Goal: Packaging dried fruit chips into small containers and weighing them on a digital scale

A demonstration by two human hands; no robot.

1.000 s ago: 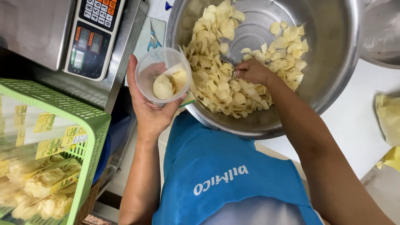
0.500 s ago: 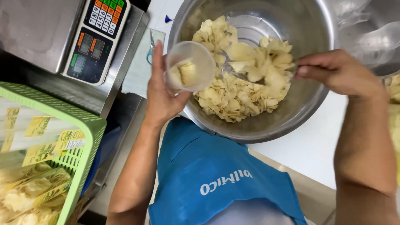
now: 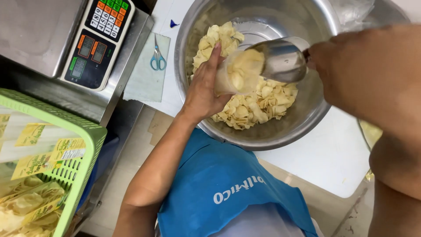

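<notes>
My left hand (image 3: 204, 92) grips a clear plastic cup (image 3: 237, 72), tilted on its side over a large steel bowl (image 3: 307, 118) that holds pale yellow chips (image 3: 254, 103). The cup is partly filled with chips. My right hand (image 3: 351, 61) holds a metal scoop (image 3: 283, 59) by its handle, with the scoop's mouth against the cup's opening. My right forearm crosses the right side of the view, close to the camera.
A weighing scale with a keypad (image 3: 98, 37) stands at the upper left. Blue-handled scissors (image 3: 158, 57) lie on a cloth beside the bowl. A green plastic basket (image 3: 74, 171) with bagged chips sits at the lower left. A white tabletop (image 3: 324, 158) lies under the bowl.
My left hand has carried the cup from beside the bowl to over it and tipped it sideways. My right hand has taken up the metal scoop and brought it to the cup's mouth.
</notes>
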